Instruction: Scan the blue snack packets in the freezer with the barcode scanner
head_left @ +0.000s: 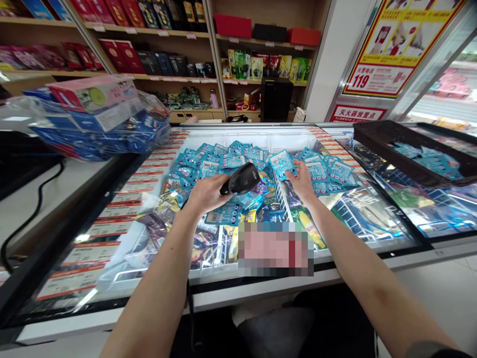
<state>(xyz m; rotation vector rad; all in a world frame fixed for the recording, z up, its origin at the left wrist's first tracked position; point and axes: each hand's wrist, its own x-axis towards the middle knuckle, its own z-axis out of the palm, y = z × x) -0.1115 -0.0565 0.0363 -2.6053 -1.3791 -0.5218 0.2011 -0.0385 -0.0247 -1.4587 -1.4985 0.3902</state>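
My left hand (209,193) is wrapped around the handle of a black barcode scanner (243,179), whose head points to the right. Between the thumb and fingers of my right hand (301,181) is a small blue packet (282,163), its printed label side facing me. Many similar blue packets (201,164) lie in a loose heap on the glass top of a chest freezer, behind and around my left hand. A second pile of blue packets (330,171) lies just right of my right hand. Through the glass, wire baskets with colourful wrapped goods show below.
At the left, a clear plastic bag with blue and pink boxes (93,117) rests on the freezer edge. A dark brown tray (376,144) holding more blue packets stands at the right. Shelves (156,32) of packaged goods rise behind. A black cable (190,308) hangs in front.
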